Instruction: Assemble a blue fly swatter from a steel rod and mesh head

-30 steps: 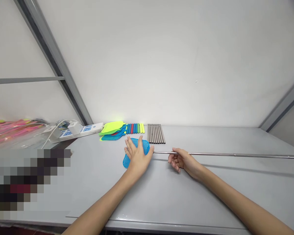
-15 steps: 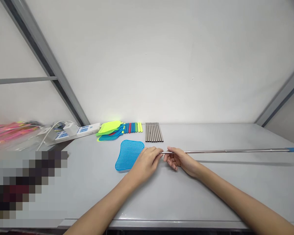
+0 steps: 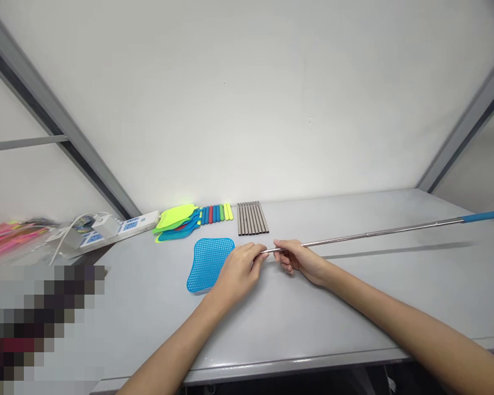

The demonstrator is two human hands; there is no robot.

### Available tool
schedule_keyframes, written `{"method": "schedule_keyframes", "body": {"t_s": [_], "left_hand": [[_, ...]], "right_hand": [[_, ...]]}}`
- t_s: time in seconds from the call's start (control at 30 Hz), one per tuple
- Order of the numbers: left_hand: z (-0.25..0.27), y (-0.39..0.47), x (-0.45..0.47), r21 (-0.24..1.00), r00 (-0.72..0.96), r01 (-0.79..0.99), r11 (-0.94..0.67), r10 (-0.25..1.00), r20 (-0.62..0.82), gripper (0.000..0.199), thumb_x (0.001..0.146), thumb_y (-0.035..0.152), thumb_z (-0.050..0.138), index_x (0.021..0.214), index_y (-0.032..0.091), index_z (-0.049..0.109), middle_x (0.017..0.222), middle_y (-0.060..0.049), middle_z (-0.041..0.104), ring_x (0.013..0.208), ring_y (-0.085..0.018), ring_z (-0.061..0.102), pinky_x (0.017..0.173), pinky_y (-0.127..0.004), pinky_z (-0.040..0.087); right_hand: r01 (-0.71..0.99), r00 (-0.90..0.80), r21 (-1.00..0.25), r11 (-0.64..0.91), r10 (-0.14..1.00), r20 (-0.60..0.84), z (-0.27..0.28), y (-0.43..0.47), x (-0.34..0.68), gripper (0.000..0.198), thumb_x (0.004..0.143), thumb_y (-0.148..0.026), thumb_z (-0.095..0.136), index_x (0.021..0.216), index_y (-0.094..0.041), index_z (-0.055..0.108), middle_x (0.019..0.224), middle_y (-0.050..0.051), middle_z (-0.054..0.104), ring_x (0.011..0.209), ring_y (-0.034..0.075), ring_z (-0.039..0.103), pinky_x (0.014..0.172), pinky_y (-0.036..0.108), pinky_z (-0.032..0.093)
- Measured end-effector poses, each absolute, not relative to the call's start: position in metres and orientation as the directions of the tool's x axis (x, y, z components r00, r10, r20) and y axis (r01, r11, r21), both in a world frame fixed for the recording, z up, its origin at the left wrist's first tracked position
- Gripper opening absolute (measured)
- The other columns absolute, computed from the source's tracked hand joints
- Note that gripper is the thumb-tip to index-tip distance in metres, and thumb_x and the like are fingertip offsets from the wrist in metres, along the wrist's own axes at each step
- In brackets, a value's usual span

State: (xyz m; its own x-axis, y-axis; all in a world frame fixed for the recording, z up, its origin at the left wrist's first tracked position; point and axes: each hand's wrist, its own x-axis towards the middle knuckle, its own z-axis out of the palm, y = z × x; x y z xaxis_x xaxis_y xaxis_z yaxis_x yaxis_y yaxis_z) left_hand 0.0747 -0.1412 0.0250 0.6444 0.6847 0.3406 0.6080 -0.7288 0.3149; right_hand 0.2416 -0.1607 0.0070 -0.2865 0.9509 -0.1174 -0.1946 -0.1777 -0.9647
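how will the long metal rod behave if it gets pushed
The rod looks fairly stiff, running nearly straight to its blue handle. It may telescope inward, since its sections step in thickness. Its shiny surface could be slippery.

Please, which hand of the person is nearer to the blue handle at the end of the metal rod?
Right. The right hand is on the metal rod, between the left hand and the blue handle; the left hand is farther, by the blue mesh head.
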Motion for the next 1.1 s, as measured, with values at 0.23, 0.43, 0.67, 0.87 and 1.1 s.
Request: {"method": "schedule_keyframes", "body": {"t_s": [0.23, 0.43, 0.67, 0.87, 1.1], "left_hand": [[0.027, -0.141, 0.075, 0.326, 0.628, 0.632, -0.703, 0.711, 0.317, 0.027, 0.084, 0.030, 0.029, 0.086, 0.020, 0.054, 0.075, -0.003, 0.056, 0.073, -0.015, 0.050, 0.065, -0.027, 0.035], [0.028, -0.139, 0.073, 0.345, 0.597, 0.645, -0.682, 0.732, 0.330, 0.027, 0.084, 0.032, 0.030, 0.087, 0.020, 0.054, 0.076, -0.002, 0.055, 0.073, -0.015, 0.049, 0.066, -0.027, 0.036], [0.025, -0.134, 0.069, 0.387, 0.629, 0.607, -0.695, 0.717, 0.301, 0.028, 0.085, 0.030, 0.026, 0.086, 0.019, 0.052, 0.078, -0.003, 0.055, 0.074, -0.015, 0.049, 0.065, -0.026, 0.037], [0.024, -0.137, 0.071, 0.409, 0.674, 0.565, -0.717, 0.686, 0.273, 0.028, 0.086, 0.027, 0.024, 0.090, 0.020, 0.051, 0.082, -0.002, 0.056, 0.075, -0.014, 0.050, 0.067, -0.026, 0.036], [0.029, -0.139, 0.071, 0.287, 0.705, 0.577, -0.765, 0.643, 0.298, 0.029, 0.086, 0.024, 0.022, 0.086, 0.019, 0.051, 0.076, -0.001, 0.056, 0.071, -0.013, 0.048, 0.078, -0.032, 0.029]], "right_hand": [[-0.203, -0.232, -0.970, -0.137, 0.969, -0.089, 0.009, -0.161, 0.242, 0.033, 0.072, -0.043, 0.050, 0.057, -0.013, 0.052, 0.046, -0.005, 0.031, 0.040, 0.006, 0.033, 0.040, 0.020, 0.025], [-0.281, -0.127, -0.949, -0.142, 0.986, -0.110, 0.008, -0.157, 0.246, 0.031, 0.072, -0.040, 0.050, 0.055, -0.014, 0.049, 0.046, -0.005, 0.031, 0.039, 0.005, 0.031, 0.039, 0.020, 0.024], [-0.356, 0.075, -0.928, -0.113, 0.986, -0.148, 0.004, -0.149, 0.254, 0.027, 0.070, -0.038, 0.052, 0.057, -0.015, 0.049, 0.050, -0.003, 0.038, 0.042, 0.007, 0.033, 0.040, 0.020, 0.029], [-0.649, -0.019, -0.755, -0.093, 0.994, -0.107, 0.013, -0.149, 0.256, 0.025, 0.078, -0.031, 0.043, 0.061, -0.015, 0.053, 0.061, 0.001, 0.045, 0.054, 0.010, 0.042, 0.059, 0.025, 0.041], [-0.819, 0.008, -0.574, -0.020, 0.999, -0.045, 0.016, -0.146, 0.264, 0.023, 0.080, -0.023, 0.039, 0.058, -0.018, 0.042, 0.049, -0.004, 0.025, 0.044, 0.009, 0.032, 0.054, 0.026, 0.039]]}}
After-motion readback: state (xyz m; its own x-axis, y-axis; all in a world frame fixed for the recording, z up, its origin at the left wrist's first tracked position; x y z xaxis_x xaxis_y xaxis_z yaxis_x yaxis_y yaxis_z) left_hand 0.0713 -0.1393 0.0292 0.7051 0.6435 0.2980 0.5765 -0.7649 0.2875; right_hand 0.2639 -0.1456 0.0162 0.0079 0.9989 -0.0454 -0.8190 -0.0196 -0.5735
